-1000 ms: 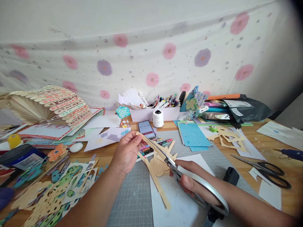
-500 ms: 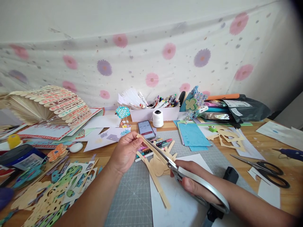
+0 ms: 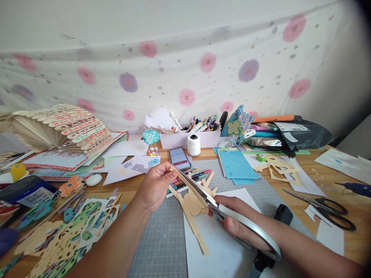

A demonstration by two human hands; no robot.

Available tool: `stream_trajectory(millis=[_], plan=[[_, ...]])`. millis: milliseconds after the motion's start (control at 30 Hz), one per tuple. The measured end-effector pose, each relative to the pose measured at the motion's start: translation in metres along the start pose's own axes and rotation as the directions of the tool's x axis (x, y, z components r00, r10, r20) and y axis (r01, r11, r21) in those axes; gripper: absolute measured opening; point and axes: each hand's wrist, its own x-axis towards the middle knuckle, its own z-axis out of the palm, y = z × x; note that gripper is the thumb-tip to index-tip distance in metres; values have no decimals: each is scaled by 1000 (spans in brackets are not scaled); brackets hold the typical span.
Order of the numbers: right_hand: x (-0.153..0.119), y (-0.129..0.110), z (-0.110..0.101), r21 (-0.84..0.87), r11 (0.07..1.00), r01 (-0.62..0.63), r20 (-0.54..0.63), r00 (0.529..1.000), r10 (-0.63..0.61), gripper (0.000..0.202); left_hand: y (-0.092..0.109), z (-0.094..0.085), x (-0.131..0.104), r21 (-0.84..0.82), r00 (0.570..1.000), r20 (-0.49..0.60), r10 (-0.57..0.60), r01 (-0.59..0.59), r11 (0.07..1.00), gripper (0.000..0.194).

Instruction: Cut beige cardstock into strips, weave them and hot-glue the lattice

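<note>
Tan paper strip (image 3: pixel 186 181), likely light, bendy, best held by its end: left hand (image 3: pixel 153 187) is pinching there mid-frame, right hand (image 3: pixel 236 227) gripping scissors (image 3: pixel 232 212).

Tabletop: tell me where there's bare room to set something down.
Bare: the grey mat between left forearm and white sheet; a smaller patch between blue paper and right forearm. Crowded: paper scraps at left, markers by the phone, cut pieces below held scissors.

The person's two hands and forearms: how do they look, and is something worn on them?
The left hand and right hand are ungloved; no ring, watch or bracelet shows. No sleeve is visible on the forearms, and no markings stand out. Part of the right hand is hidden.
</note>
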Motion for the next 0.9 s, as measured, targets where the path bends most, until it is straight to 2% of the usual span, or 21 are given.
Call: stream_trajectory(millis=[133,267,400,700,900], plan=[[-1,-2,0,-27,998,-56,-7,998,56,60,0,0,0,11,1000,19,-7,7,1000,32],[3,-1,-1,-20,999,-26,49,998,27,59,-2,-1,-1,21,999,38,-20,19,1000,33],[5,3,-1,15,1000,16,43,999,-16,57,-2,-2,0,21,999,50,-20,19,1000,33],[8,-4,-1,48,998,-47,83,996,43,51,-1,-1,-1,10,998,55,-35,35,999,31],[10,-1,2,196,973,-119,95,990,102,55,-9,0,0,-53,1000,10,-14,14,998,30]])
